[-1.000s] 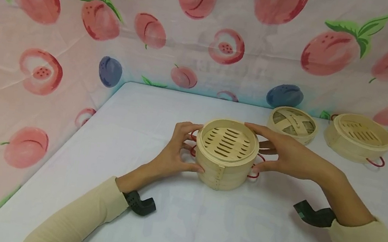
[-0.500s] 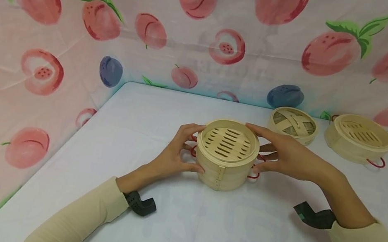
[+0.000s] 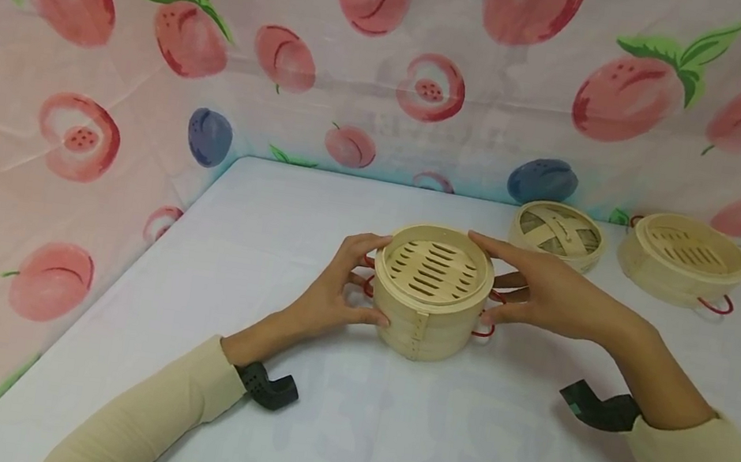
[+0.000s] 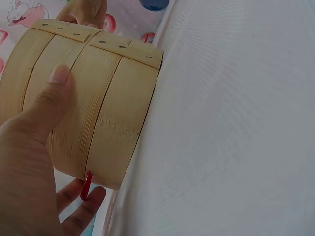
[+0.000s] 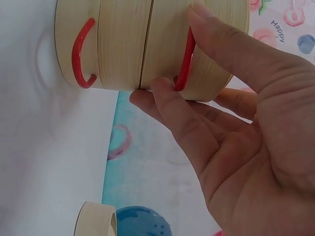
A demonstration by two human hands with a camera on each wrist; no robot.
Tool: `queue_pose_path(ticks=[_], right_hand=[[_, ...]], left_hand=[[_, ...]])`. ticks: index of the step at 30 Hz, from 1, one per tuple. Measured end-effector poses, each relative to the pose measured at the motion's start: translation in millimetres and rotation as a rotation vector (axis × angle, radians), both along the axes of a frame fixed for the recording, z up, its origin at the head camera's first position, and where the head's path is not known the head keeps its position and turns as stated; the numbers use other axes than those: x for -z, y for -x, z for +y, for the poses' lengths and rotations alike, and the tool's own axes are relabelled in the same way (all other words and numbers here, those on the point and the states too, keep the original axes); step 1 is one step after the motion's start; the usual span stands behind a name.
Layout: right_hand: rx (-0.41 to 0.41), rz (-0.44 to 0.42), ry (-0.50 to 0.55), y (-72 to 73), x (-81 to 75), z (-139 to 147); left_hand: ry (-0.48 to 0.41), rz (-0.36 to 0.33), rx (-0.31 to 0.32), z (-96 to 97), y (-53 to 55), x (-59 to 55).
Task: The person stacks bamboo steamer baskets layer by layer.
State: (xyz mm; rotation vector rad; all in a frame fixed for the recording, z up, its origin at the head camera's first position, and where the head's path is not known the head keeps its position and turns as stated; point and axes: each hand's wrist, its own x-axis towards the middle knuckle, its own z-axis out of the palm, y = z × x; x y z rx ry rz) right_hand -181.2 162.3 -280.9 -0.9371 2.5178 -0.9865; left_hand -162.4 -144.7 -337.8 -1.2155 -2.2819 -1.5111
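Two bamboo steamer baskets stand stacked in front of me, the upper basket (image 3: 434, 272) with its slotted floor facing up and the lower basket (image 3: 429, 343) on the white table. Red handles stick out on both sides at two heights. My left hand (image 3: 337, 286) holds the stack from the left, its thumb on the front wall and fingers round the far side. From the right, my right hand (image 3: 541, 292) grips the upper basket. Its thumb (image 5: 224, 42) lies by the upper red handle (image 5: 186, 61), and an index finger reaches over the rim.
Behind my right hand stands a round woven bamboo lid (image 3: 559, 234). Farther right is another steamer basket (image 3: 683, 258) with red handles. A fruit-printed cloth (image 3: 363, 86) hangs along the back and left of the white table (image 3: 281, 441).
The hands and the stacked baskets hold nearly the same place. Only a slight shift of the whole head view shows.
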Motion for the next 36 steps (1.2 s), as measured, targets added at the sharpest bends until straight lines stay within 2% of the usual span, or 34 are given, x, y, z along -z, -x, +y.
queue_pose_path(ticks=[15,22,36], right_hand=[[0.008,0.025,-0.023,-0.2,0.3,-0.4],[0.010,0.039,-0.025,0.2,2.3,-0.2],[0.024,0.046,-0.015,-5.8,0.4,-1.2]], left_hand=[[-0.004,-0.010,0.006,0.5,0.6,1.1],[-0.004,-0.039,-0.005,0.5,-0.1,0.7],[-0.016,-0.074,0.012,-0.2,0.4,3.9]])
